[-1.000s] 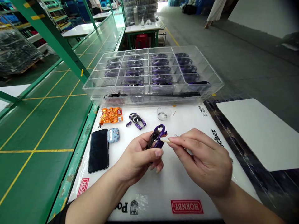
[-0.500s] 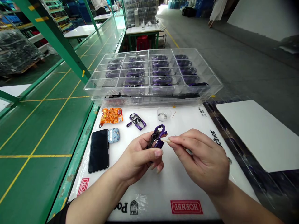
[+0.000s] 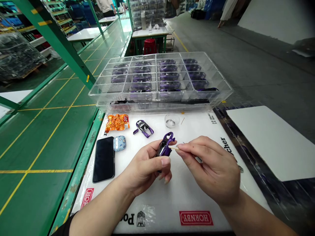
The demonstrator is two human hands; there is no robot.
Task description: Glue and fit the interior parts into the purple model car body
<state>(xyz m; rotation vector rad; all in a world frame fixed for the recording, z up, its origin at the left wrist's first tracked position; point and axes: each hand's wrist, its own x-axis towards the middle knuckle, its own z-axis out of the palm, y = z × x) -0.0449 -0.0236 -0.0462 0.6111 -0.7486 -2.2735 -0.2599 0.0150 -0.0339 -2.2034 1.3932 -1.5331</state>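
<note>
My left hand [image 3: 150,164] is closed around a purple and black toy car body [image 3: 165,146], tilted up on its end above the table. Between the thumb and fingertips of my right hand [image 3: 211,167] is a thin pale stick [image 3: 173,148], like a toothpick. Its tip meets or nearly meets the right side of the car body; exact contact is too small to tell. A dark thin tip also shows by my right fingers. Beyond my hands lie another purple car body [image 3: 145,128] with a small purple part beside it, and a clear round dish [image 3: 171,121] holding tiny bits.
A clear compartment tray [image 3: 159,104] with several purple car bodies stands across the back. At the left are a phone [image 3: 103,159], a blue patterned case [image 3: 119,143] and an orange snack packet [image 3: 117,122]. A white board [image 3: 273,141] lies right; a green conveyor [image 3: 49,144] runs left.
The car body in my left hand has turned slightly, its opening now showing less. Both hands keep their grip. A blurred figure has appeared in the background near the far table.
</note>
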